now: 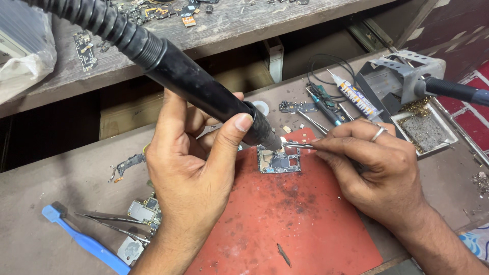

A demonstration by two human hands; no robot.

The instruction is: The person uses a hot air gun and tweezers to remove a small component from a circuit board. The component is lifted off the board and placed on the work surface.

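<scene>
On the bench: a worn grey worktop [61, 188] carries a scuffed red mat [295, 224], with a wooden shelf [229, 25] of loose parts behind it.
Left hand: your left hand [188, 173] is wrapped around the black hot-air nozzle [204, 86], its tip just above the circuit board [279, 160].
Right hand: your right hand [377, 168] pinches tweezers [300, 146] at the board's upper edge.
Board: it lies on the mat's upper part.
Nearby: a blue pry tool [84, 239] lies at the left, and a soldering iron stand [402, 81] stands at the right.

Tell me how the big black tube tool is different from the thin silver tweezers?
The thick black hot-air handle sits in the left hand and trails a ribbed hose; the thin silver tweezers are pinched in the right hand and trail nothing. Both tips meet at the small circuit board on the red mat.
</scene>
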